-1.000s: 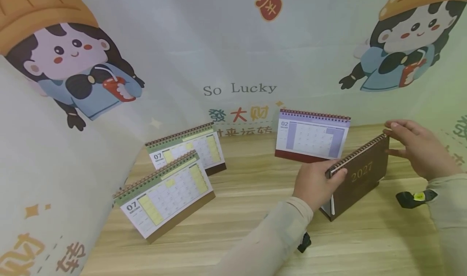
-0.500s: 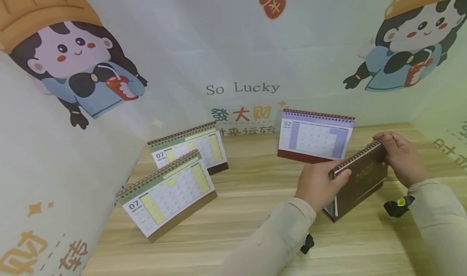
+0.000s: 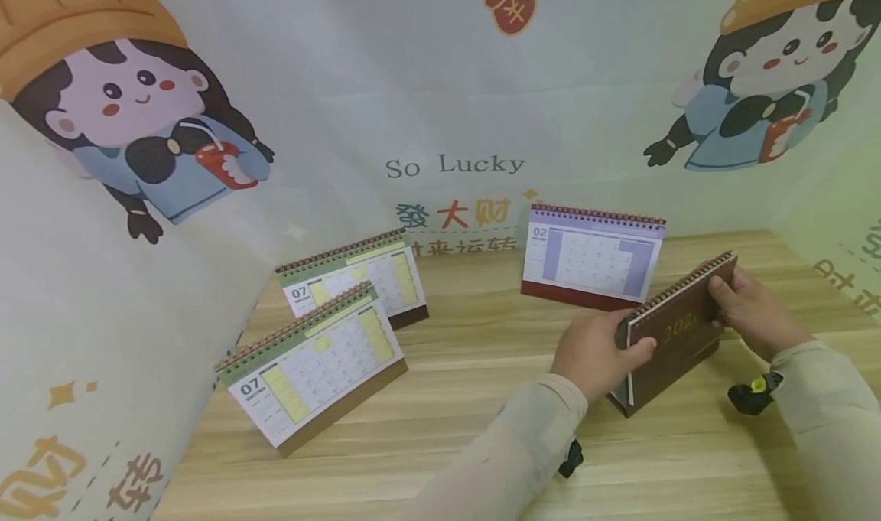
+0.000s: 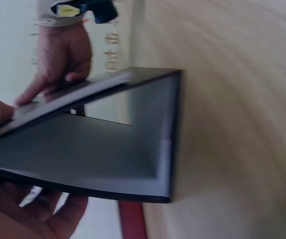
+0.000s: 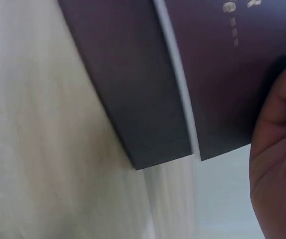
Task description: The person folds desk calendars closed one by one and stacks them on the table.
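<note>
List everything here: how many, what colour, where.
Brown calendar: 1, dark brown, right, in both hands.
Purple calendar: 1, purple-white, red base, beyond it.
Front green calendar: 1, green, white, yellow, left.
Rear green calendar: 1, same colours, partly hidden behind that.
Table: 1, pale wood, beneath the calendars.
Backdrop: 1, whitish, behind and beside the table.
Cartoon figures: 2, orange and blue, upper corners.
Pouch print: 1, red, top centre.
Lettering and stars: several, mixed colours, backdrop.
Left hand, right hand: one each, bare, gripping the brown calendar.
Sleeves: 2, pale, forearms.
Devices: 2, black, at the wrists.

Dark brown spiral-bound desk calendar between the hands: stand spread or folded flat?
Spread: left wrist view shows a hollow inside the calendar.
</note>
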A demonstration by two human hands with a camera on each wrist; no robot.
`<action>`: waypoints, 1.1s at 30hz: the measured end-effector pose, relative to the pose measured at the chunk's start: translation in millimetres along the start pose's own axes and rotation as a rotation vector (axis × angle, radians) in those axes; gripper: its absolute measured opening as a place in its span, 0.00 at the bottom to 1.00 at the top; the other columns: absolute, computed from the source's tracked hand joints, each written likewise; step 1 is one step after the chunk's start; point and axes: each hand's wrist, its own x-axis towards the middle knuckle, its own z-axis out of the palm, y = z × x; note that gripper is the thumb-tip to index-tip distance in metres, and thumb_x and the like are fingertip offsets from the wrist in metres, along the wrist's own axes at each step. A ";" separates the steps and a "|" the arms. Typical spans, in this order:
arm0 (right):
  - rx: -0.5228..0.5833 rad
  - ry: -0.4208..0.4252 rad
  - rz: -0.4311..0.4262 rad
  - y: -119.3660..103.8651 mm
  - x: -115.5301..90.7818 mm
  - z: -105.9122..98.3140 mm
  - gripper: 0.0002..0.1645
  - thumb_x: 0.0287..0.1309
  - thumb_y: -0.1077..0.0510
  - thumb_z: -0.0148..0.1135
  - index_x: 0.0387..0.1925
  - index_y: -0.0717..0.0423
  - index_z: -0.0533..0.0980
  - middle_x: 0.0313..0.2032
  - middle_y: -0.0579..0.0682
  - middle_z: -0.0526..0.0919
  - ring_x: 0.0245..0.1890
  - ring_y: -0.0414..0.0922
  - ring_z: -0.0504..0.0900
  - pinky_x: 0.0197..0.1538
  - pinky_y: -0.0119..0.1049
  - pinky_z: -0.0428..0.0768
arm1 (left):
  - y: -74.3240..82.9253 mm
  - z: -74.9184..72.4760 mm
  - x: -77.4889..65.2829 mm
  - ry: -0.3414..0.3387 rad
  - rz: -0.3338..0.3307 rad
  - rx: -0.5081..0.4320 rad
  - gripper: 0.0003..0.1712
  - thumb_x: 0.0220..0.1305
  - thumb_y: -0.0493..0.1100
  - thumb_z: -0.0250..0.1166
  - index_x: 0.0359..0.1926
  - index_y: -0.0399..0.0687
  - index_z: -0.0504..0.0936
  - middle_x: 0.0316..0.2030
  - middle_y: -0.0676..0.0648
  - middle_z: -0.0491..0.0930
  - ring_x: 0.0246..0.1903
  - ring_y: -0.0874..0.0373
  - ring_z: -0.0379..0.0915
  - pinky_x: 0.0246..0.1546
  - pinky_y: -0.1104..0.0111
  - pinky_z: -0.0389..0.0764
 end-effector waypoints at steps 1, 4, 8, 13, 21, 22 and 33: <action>-0.008 -0.003 0.003 1.2 0.2 0.7 0.09 0.78 0.51 0.41 0.45 0.36 0.69 0.32 0.38 0.75 0.31 0.35 0.73 0.31 0.28 0.75 | -1.0 0.3 -0.2 -0.014 -0.008 -0.015 0.21 0.64 0.57 0.67 0.56 0.61 0.84 0.32 0.64 0.82 0.29 0.73 0.70 0.31 0.82 0.68; 0.030 -0.018 0.015 4.2 0.9 2.7 0.07 0.77 0.52 0.43 0.43 0.36 0.69 0.31 0.37 0.76 0.31 0.35 0.74 0.31 0.28 0.75 | -3.8 0.8 -0.1 -0.033 -0.018 -0.051 0.19 0.64 0.57 0.67 0.53 0.59 0.84 0.31 0.64 0.81 0.29 0.73 0.71 0.31 0.82 0.68; 0.077 -0.028 0.038 7.8 -1.0 4.1 0.07 0.76 0.51 0.45 0.43 0.33 0.69 0.32 0.35 0.77 0.31 0.34 0.74 0.30 0.28 0.75 | -6.3 2.7 -0.6 -0.057 -0.041 -0.095 0.15 0.62 0.57 0.68 0.46 0.57 0.85 0.29 0.63 0.80 0.28 0.72 0.71 0.29 0.80 0.70; 0.121 -0.036 0.048 12.3 -5.0 5.5 0.07 0.76 0.52 0.46 0.43 0.33 0.69 0.33 0.34 0.77 0.31 0.34 0.73 0.31 0.28 0.74 | -10.7 8.0 -4.3 -0.105 -0.125 -0.171 0.17 0.57 0.56 0.71 0.45 0.57 0.84 0.30 0.63 0.81 0.28 0.69 0.72 0.30 0.76 0.72; 0.097 -0.018 0.043 12.4 -6.5 7.8 0.07 0.76 0.52 0.45 0.43 0.33 0.69 0.34 0.33 0.77 0.32 0.33 0.73 0.31 0.29 0.74 | -13.4 10.5 -6.2 -0.104 -0.121 -0.182 0.18 0.59 0.57 0.70 0.48 0.58 0.83 0.31 0.62 0.81 0.29 0.68 0.72 0.32 0.75 0.73; 0.095 -0.013 0.045 12.2 -6.8 8.2 0.07 0.76 0.52 0.46 0.43 0.33 0.69 0.34 0.33 0.77 0.32 0.33 0.73 0.31 0.29 0.74 | -13.1 10.3 -6.5 -0.105 -0.123 -0.186 0.18 0.60 0.57 0.70 0.48 0.57 0.83 0.31 0.62 0.81 0.30 0.68 0.72 0.32 0.74 0.73; 0.201 0.048 0.023 9.8 -11.2 6.4 0.12 0.74 0.59 0.51 0.41 0.35 0.74 0.34 0.34 0.80 0.33 0.33 0.77 0.31 0.28 0.78 | -11.4 8.8 -7.3 -0.094 -0.105 -0.189 0.19 0.64 0.56 0.66 0.51 0.54 0.82 0.34 0.59 0.83 0.31 0.69 0.75 0.35 0.75 0.75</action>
